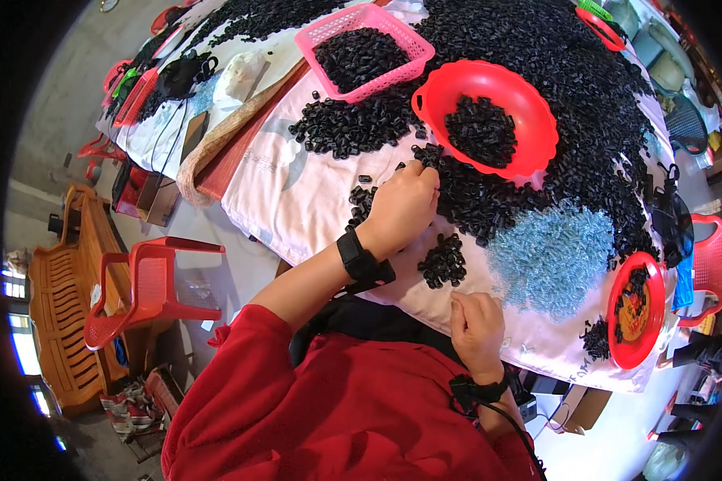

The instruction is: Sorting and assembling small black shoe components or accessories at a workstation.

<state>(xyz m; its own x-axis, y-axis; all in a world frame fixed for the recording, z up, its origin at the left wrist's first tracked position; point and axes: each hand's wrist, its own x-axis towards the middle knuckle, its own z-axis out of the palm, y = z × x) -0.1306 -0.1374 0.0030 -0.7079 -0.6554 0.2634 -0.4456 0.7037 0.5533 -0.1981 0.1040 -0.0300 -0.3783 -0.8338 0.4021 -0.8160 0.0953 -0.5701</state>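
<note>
Two bare hands over the cloth (321, 210), both on the near side of the red basin (529, 120), my landmark. Right hand (477, 330): nearest the body, fingers curled in; whether they pinch anything I cannot tell. Small pile of black pieces (442, 263): between that hand and the basin, set apart from the bulk, presumably for a short reach. Left hand (403, 200): near and left of the basin, fingertips bunched downward at the edge of the loose black pieces (469, 204), likely to single some out; cannot tell if one is gripped. Clear bluish pieces (549, 258): heaped near side, right of the basin, probably apart so kinds don't mix. Basin holds black pieces; its raised wall perhaps stops scatter. Pink basket (395, 82): left of and beyond it, also holding black pieces, likely same reason.
</note>
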